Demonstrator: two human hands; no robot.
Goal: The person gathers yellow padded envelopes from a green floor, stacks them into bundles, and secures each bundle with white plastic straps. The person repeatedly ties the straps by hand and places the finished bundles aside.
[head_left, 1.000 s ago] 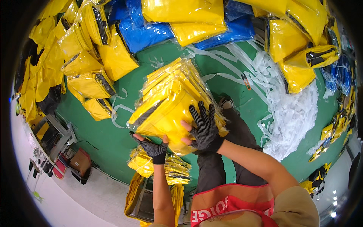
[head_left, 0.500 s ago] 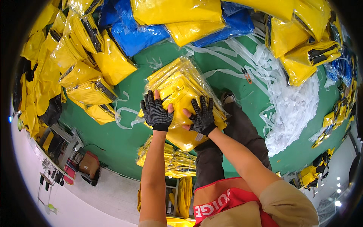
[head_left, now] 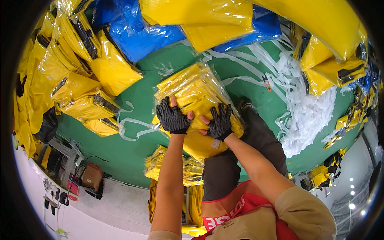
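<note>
A folded yellow item (head_left: 202, 94), smooth and shiny like coated fabric, lies in front of me in a clear plastic bag. It looks layered over more yellow pieces, with a small white label (head_left: 216, 143) on its near part. My left hand (head_left: 173, 117) rests on its left side, palm down, fingers stretched forward. My right hand (head_left: 219, 123) lies on its right side with fingers spread. Both wear dark grey gloves that leave some fingertips bare, and the thumbs point toward each other. Neither hand visibly grips anything.
Yellow bagged bundles (head_left: 114, 66) pile up at the left, with a blue bundle (head_left: 146, 40) beyond. White strips (head_left: 310, 120) heap on the green floor (head_left: 138, 90) at the right, near orange-handled snips (head_left: 267, 83). More yellow packages (head_left: 158, 164) lie by my left forearm.
My left hand has slid slightly to the right over the yellow item, nearer the right hand. The whole view has shifted a little. Both hands stay flat on it.
</note>
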